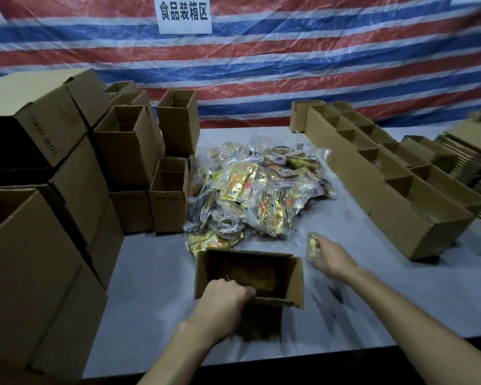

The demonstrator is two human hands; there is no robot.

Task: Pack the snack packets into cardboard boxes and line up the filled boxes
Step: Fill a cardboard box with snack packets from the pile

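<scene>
Open cardboard box (295,276) at near centre of grey tabletop (150,273), flaps up, brownish contents dim inside. Left hand (224,300) curled over its near rim, fingers gripping the edge. Right hand (331,257) just right of the box, fingers closed around a gold snack packet (313,244). Heap of snack packets in clear bags (256,190) lies just beyond the box. Empty boxes stacked (128,145) at left; a row of open boxes (372,173) runs along the right.
</scene>
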